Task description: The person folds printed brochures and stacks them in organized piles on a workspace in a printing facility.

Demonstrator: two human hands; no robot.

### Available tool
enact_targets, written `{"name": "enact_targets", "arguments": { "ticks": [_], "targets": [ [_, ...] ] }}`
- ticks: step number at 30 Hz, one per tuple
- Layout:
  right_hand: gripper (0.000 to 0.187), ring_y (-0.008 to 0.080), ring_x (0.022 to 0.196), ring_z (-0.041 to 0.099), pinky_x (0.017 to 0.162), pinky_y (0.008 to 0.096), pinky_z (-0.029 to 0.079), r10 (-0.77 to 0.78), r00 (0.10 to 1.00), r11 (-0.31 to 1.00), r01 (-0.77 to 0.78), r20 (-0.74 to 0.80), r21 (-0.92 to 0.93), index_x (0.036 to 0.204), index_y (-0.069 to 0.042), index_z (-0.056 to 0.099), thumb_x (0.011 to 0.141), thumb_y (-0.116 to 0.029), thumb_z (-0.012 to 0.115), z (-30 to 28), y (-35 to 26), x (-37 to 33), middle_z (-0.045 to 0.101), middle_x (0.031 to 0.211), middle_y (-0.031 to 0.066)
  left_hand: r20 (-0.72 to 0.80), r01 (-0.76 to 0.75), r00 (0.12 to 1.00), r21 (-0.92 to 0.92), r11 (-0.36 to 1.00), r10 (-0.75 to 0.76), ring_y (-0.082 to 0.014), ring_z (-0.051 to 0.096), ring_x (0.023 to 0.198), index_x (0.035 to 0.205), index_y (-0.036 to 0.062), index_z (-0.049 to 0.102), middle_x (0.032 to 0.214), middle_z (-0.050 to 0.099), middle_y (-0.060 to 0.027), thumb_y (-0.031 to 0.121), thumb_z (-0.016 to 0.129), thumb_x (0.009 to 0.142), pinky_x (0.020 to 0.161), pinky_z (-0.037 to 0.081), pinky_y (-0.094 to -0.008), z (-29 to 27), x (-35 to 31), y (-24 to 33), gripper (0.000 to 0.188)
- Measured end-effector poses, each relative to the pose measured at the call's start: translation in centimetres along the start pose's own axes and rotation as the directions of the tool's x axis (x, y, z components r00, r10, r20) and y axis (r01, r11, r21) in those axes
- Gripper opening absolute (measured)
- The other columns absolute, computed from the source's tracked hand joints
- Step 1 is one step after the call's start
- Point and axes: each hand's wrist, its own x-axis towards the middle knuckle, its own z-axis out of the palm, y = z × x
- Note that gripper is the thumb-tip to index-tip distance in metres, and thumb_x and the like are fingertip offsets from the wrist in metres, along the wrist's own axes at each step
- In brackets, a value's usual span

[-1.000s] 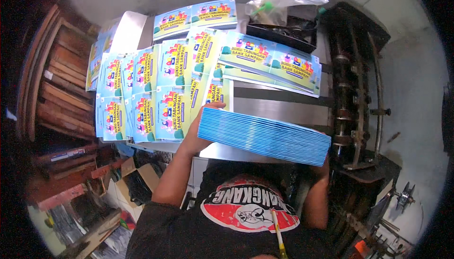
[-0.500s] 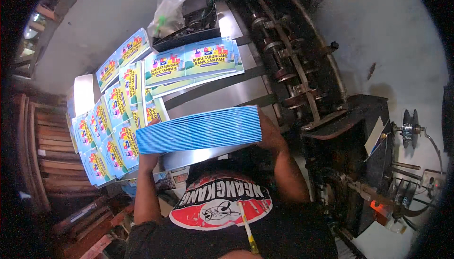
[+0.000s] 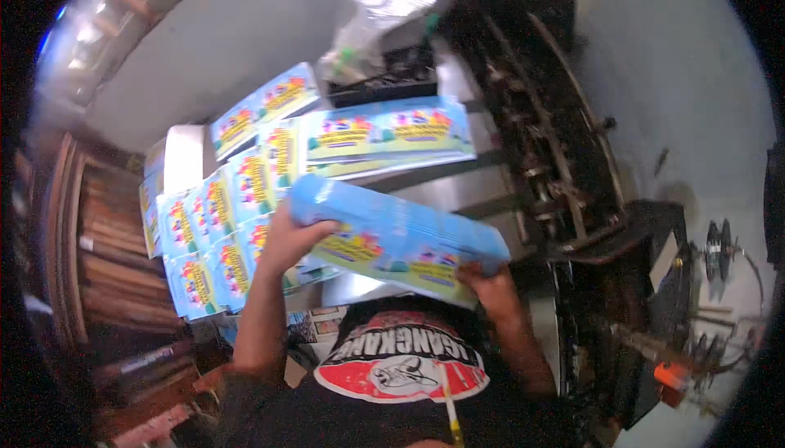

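Observation:
Between my two hands is a thick stack of printed booklet sheets (image 3: 392,231), mostly light blue with a colourful picture and yellow lettering. It tilts down to the right, and its top sheet faces me. My left hand (image 3: 293,239) grips the stack's left end, the thumb lying over the top sheet. At the other end my right hand (image 3: 489,288) is closed on the lower right corner, thumb on top. Beyond the stack, more piles of the same booklets (image 3: 217,211) cover the left of the metal table, partly hidden by the held stack.
At the back stands a black box (image 3: 384,84) with a clear plastic bag (image 3: 372,31) on it. A dark machine with rollers (image 3: 540,137) runs along the right. Wooden boards (image 3: 123,244) are stacked at the far left. A spool (image 3: 718,248) hangs at the right wall.
The stack has turned from showing its layered edge to showing its top sheet, and its right end has dropped. My thumbs now lie on top. The whole view has shifted.

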Motion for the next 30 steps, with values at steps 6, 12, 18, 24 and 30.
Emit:
{"name": "enact_targets", "arguments": {
  "ticks": [6,12,18,24,30],
  "targets": [
    [0.04,0.0302,0.075,0.067,0.075,0.0375,0.053,0.284,0.957,0.463,-0.191,-0.06,-0.865,0.087,-0.003,0.067,0.075,-0.038,0.08,-0.2,-16.4,-2.7,0.068,0.082,0.0172,0.143,0.016,0.986,0.42,0.907,-0.084,-0.0302,0.069,0.089,0.101,0.0078,0.071,0.097,0.071,-0.0158,0.045,0.082,0.069,0.081,0.053,-0.0392,-1.3,5.3,-3.8,0.051],
    [0.074,0.0371,0.129,0.043,0.109,0.0444,0.033,-0.225,0.586,0.23,0.809,0.779,-0.541,0.136,-0.001,0.044,0.082,-0.044,0.07,21.4,-15.0,12.8,0.047,0.138,0.022,0.19,-0.146,0.979,0.377,0.914,0.078,-0.0372,0.068,0.086,0.095,0.0038,0.072,0.091,0.07,-0.0213,0.06,0.079,0.063,0.078,0.054,-0.0445,-2.2,6.7,-9.6,0.065],
    [0.101,0.0442,0.133,0.039,0.109,0.0535,0.031,-0.351,0.333,0.286,0.928,0.875,-0.239,0.143,-0.004,0.036,0.071,-0.064,0.073,20.2,-8.8,17.0,0.038,0.145,0.0257,0.166,0.08,0.966,0.538,0.839,-0.199,-0.0364,0.068,0.089,0.093,0.0007,0.07,0.092,0.07,-0.0211,0.048,0.084,0.06,0.079,0.054,-0.0447,-1.0,4.6,-5.3,0.059],
    [0.1,0.0459,0.133,0.035,0.109,0.0545,0.029,-0.334,0.525,0.106,0.846,0.783,-0.523,0.147,0.0,0.023,0.079,-0.061,0.065,16.7,-5.9,15.5,0.033,0.148,0.0269,0.033,0.124,0.989,0.351,0.928,-0.145,-0.0373,0.068,0.089,0.102,-0.0006,0.064,0.094,0.069,-0.0213,0.045,0.084,0.062,0.078,0.054,-0.0452,-2.2,3.5,-5.7,0.064],
    [0.09,0.0468,0.13,0.038,0.106,0.0568,0.031,-0.235,0.651,0.091,0.754,0.722,-0.65,0.147,0.001,0.024,0.079,-0.039,0.068,10.3,-5.1,11.2,0.039,0.142,0.0263,0.086,0.077,0.989,0.374,0.924,-0.118,-0.041,0.067,0.09,0.108,-0.0024,0.06,0.099,0.067,-0.0251,0.057,0.078,0.066,0.079,0.054,-0.0481,-1.9,3.9,-5.4,0.075]
  ]
}}
